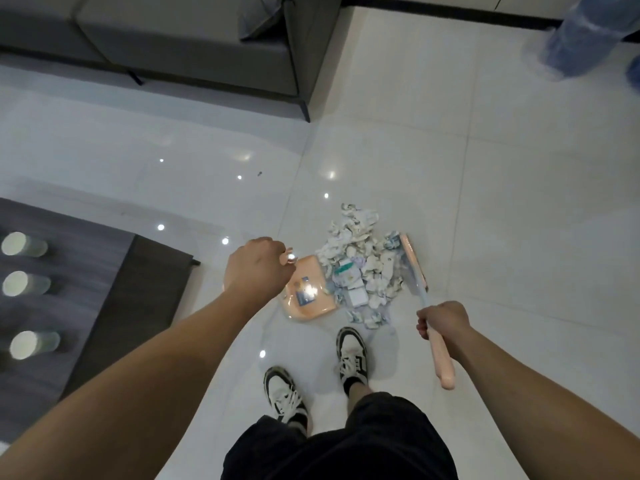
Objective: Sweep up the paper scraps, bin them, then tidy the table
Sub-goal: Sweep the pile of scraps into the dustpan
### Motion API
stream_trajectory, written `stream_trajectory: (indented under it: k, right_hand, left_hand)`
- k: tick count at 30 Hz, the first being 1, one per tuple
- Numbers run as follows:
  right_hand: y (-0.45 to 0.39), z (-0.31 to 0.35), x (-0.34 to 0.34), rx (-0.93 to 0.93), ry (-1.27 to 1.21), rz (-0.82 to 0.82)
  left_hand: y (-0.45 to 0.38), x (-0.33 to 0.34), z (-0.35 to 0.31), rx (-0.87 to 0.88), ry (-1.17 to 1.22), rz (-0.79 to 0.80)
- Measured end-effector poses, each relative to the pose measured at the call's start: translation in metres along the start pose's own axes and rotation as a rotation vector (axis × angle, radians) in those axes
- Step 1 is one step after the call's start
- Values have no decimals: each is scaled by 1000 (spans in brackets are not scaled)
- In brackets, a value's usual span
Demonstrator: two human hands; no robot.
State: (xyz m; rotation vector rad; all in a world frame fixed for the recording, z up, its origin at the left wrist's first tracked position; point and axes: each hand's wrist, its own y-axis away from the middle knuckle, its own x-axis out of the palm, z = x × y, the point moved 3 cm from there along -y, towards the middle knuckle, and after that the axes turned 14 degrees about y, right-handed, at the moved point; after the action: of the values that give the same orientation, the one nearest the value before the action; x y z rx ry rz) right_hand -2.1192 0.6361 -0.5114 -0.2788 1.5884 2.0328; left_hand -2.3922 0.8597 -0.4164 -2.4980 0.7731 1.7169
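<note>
My right hand's fingers (424, 327) grip the broom handle (439, 355), while my left hand (254, 268) hides its own fingers, their hold on the dustpan (311, 299) beside the paper scraps (360, 268) unclear.

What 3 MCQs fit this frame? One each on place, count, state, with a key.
1. Where is the paper scrap pile?
A. on the sofa
B. on the floor between dustpan and brush head
C. on the dark table

2. How many glasses stand on the dark table?
A. one
B. five
C. three

3. What is the right hand doing?
A. gripping the brush handle
B. hanging idle
C. pressing flat on the floor

Key:
1 B, the scraps lie on the tiles with the dustpan to their left and the brush to their right.
2 C, three glasses sit in a column at the left edge.
3 A, its fingers curl round the pink handle.
</note>
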Motion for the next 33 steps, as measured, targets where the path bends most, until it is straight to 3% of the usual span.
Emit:
stream_trajectory:
  k: [11,19,33]
  right_hand:
    - [16,-26,41,27,185,142]
    - [51,-22,94,-88,387,346]
    - [80,1,67,-163,497,256]
  left_hand:
    - [-13,20,-15,18,20,2]
    - [-4,25,-1,-4,12,-4]
    - [15,-16,25,-14,42,-40]
